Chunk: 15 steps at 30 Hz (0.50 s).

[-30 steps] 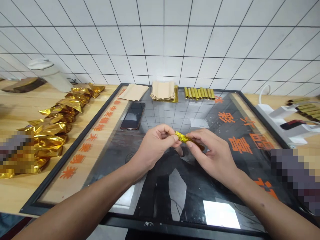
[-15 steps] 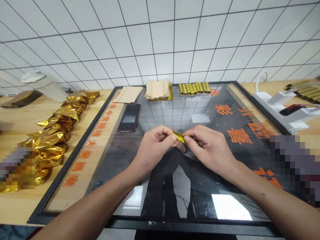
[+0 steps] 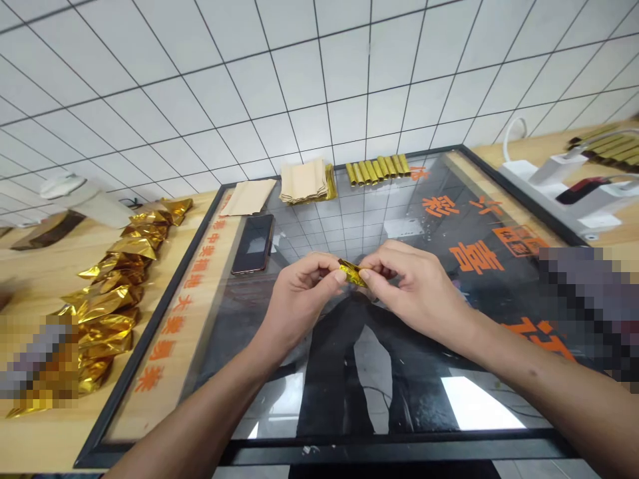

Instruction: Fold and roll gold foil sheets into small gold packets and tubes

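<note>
Between my two hands is a small piece of gold foil paper (image 3: pixel 353 273), its edges curled. My left hand (image 3: pixel 308 287) pinches its left end between thumb and fingers. The right end is pinched by my right hand (image 3: pixel 403 279). Both hands are above the framed glass panel (image 3: pixel 234 359). Beyond them, near the panel's far edge, lie a row of rolled gold paper tubes (image 3: pixel 378 169), a stack of brown paper sheets (image 3: pixel 305 179) with gold paper under it, and a few more brown sheets (image 3: pixel 249 197).
A phone (image 3: pixel 252 243) lies on the glass at left. Folded gold foil pieces (image 3: pixel 117 286) line the wooden table on the left, with a white cup (image 3: pixel 87 199) behind. A power strip (image 3: pixel 549 199) with plugs and more gold tubes (image 3: pixel 604 153) are at right.
The view has tilted slightly. The foil piece between my fingers now looks more open along its upper edge; both hands keep their pinch on it.
</note>
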Available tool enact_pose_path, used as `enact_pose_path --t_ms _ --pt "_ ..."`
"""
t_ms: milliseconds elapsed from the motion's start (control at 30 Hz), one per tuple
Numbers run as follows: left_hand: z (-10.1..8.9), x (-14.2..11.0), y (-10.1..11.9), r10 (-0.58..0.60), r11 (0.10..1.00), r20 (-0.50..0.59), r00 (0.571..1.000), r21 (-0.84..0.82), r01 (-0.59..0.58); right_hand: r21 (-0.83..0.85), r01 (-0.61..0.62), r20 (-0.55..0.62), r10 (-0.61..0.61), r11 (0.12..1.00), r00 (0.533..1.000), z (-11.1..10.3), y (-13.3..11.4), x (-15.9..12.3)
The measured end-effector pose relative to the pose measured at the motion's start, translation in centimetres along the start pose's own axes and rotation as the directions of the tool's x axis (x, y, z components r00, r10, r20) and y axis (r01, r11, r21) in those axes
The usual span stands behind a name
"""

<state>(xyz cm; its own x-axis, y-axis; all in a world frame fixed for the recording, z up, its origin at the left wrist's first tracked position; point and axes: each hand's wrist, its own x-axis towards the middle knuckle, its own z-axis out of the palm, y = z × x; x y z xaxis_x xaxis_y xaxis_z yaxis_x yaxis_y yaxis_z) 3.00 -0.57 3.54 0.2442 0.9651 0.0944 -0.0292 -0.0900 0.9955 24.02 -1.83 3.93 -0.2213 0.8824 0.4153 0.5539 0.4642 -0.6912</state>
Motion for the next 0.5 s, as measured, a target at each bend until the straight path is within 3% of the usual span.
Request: enact_pose_path --t_ms 500 --pt "-1.2 0.3 0.0 0.149 0.976 0.13 0.98 0.142 -0.167 0.029 0.021 0.002 -0.021 0.999 1.0 0.1 0.0 0.2"
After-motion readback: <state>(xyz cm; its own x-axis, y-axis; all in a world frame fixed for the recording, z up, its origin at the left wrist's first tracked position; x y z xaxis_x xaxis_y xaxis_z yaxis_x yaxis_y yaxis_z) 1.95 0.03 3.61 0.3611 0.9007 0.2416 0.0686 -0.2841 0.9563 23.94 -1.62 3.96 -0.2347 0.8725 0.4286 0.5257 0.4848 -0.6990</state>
